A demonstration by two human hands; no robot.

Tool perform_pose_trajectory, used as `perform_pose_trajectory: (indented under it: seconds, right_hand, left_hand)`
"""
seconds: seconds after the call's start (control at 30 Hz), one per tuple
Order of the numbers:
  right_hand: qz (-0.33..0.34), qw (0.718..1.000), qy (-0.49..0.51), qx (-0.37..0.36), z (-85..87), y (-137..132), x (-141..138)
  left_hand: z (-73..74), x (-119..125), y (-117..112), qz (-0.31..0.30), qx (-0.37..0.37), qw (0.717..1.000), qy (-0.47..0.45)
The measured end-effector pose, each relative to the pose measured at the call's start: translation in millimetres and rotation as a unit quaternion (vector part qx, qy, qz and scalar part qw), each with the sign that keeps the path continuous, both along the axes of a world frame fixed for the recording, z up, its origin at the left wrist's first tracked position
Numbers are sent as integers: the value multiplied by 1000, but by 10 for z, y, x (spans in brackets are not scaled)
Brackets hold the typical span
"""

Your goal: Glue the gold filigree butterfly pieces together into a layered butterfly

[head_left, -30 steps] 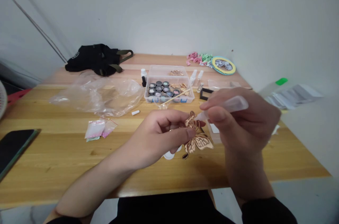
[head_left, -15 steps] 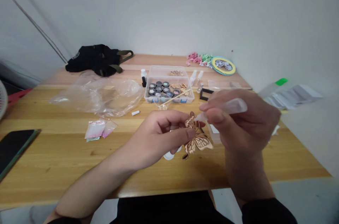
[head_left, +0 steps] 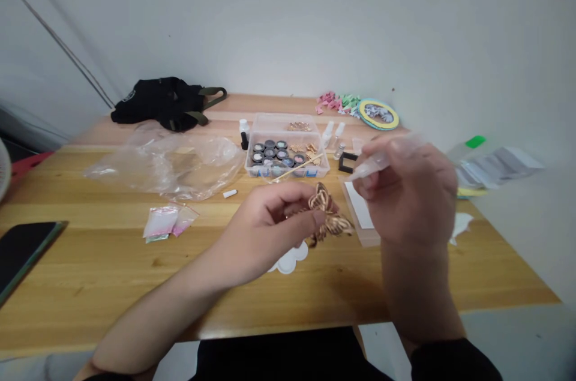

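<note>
My left hand (head_left: 270,225) pinches a gold filigree paper butterfly (head_left: 327,213) between thumb and fingers, its wings partly folded together. My right hand (head_left: 409,195) grips a translucent plastic squeeze bottle (head_left: 382,156) with a thin nozzle pointing left, and the nozzle tip stands apart from the butterfly. Below my left hand lies a white flower-shaped palette (head_left: 288,262), partly hidden by the fingers. A clear plastic sheet with a white paper strip (head_left: 359,207) lies under my right hand.
A clear compartment box (head_left: 285,156) holds several round jars and gold pieces. Behind it are small bottles, a black bag (head_left: 166,104), and a round tin (head_left: 378,114). A crumpled plastic bag (head_left: 166,168) and a phone (head_left: 22,255) lie left on the wooden table (head_left: 112,273).
My right hand has lifted the squeeze bottle up and away from the butterfly, tilting its nozzle. The butterfly has turned in my left hand, and its wings look more folded.
</note>
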State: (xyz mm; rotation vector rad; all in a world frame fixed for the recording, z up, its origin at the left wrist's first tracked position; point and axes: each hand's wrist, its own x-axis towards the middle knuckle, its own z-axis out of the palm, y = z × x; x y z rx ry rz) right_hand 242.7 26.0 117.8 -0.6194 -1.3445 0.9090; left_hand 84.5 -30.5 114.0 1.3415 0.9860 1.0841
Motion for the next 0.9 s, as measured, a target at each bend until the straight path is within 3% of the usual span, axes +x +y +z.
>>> perform_pose_trajectory:
  seconds: [0.13,0.33,0.6,0.9]
  right_hand:
    - [71,992,2,-101,2,85,3]
    - [147,970,-1,-195,-45,181,-14]
    - [131,980,-48,-143,-134,217,-2]
    - [100,988,-68,-98,-100,166,15]
  left_hand:
    - [-38,-35,90,125,99,985,69]
    - [-64,-85,176,116,66,991,-23]
    - [-45,-101,167,72,48,995,-42]
    - [-61,-116,196,89,64,993,-46]
